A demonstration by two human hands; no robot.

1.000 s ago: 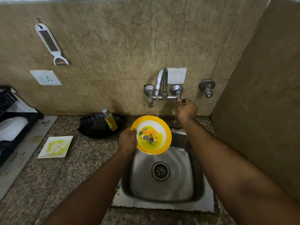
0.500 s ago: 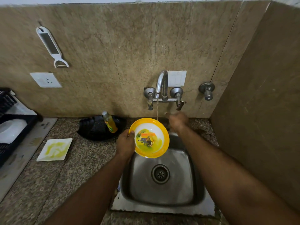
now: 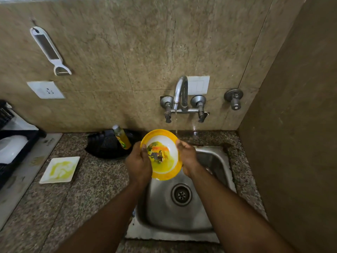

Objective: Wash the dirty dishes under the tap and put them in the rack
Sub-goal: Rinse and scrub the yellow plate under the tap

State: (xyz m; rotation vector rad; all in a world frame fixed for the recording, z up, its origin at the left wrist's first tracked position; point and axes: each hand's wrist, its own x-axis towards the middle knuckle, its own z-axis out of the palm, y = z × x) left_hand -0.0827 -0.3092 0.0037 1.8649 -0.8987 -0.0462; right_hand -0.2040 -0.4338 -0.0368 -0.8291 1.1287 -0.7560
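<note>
- The right hand [image 3: 187, 158], which was up at the tap [image 3: 180, 99] handle 1 s ago and dropping away from it 0.5 s ago, now grips the right rim of the yellow bowl [image 3: 162, 155], fingers curled around its edge.
- The left hand [image 3: 139, 164] holds the bowl's left rim as before, thumb lying over the inside of the rim.
- The bowl, held by 1 hand earlier, is now held by 2, just above the centre of the frame, over the back left part of the sink [image 3: 182, 212]; it tilts toward the camera, and yellow residue shows around the printed picture inside.
- A thin stream of water runs from the spout and falls just past the bowl's upper right rim.
- At lower left, the white square plate [image 3: 60, 169] smeared yellow lies unmoved on the tabletop [image 3: 87, 194].
- The black dish rack [image 3: 18, 143] stays at the left edge.
</note>
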